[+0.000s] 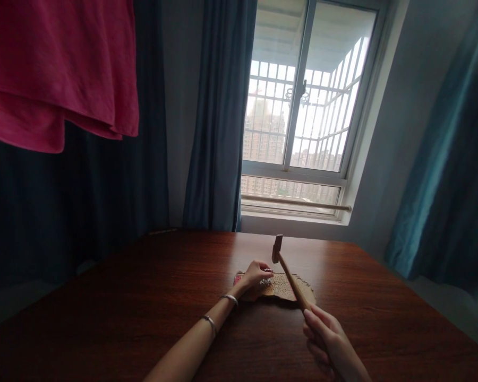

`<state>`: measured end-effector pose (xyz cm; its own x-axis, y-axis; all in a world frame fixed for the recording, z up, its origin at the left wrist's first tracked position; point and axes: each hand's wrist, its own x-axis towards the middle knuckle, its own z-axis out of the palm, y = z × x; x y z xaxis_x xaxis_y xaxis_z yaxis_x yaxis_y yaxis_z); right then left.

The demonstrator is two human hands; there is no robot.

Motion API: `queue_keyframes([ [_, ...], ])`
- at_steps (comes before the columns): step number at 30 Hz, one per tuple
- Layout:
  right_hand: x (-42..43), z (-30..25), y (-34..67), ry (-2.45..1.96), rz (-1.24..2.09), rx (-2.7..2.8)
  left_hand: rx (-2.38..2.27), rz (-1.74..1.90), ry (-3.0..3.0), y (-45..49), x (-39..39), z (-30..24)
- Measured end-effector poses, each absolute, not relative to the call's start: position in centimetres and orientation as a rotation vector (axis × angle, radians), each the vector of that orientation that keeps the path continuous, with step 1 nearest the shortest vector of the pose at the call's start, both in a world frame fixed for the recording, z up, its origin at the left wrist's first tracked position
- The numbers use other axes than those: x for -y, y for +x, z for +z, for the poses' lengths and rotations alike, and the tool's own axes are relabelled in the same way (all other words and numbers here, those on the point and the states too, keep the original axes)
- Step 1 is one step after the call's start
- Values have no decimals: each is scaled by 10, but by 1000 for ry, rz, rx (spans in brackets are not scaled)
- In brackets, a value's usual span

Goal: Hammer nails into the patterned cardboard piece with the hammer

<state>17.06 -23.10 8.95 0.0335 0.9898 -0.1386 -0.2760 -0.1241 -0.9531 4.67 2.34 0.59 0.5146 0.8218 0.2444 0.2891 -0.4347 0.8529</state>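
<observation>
My right hand (329, 337) is wrapped round the lower end of the wooden handle of a hammer (292, 281). The hammer's dark head is raised above the far side of a flat tan piece (287, 286) that looks like cardboard. Dark specks or holes cover this piece, its edges are ragged, and some pink shows at its left end. Over the left part of it, my left hand (256, 272) is closed in a pinch, its fingertips close to the surface. What they hold, if anything, is too small to make out. Two bracelets circle my left forearm.
The flat piece lies on a large glossy brown wooden table (143, 307). Behind the table stands a barred window (295, 106) with a blue curtain (219, 116) beside it. A pink cloth (63, 69) hangs at upper left, and another curtain (446, 159) hangs at right.
</observation>
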Motion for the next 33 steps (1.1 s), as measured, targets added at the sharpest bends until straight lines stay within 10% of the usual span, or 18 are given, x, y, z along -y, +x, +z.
queue_keyframes([
  [33,230,66,167,-1148,1346,820,-888,866,1977,47,-26,2],
])
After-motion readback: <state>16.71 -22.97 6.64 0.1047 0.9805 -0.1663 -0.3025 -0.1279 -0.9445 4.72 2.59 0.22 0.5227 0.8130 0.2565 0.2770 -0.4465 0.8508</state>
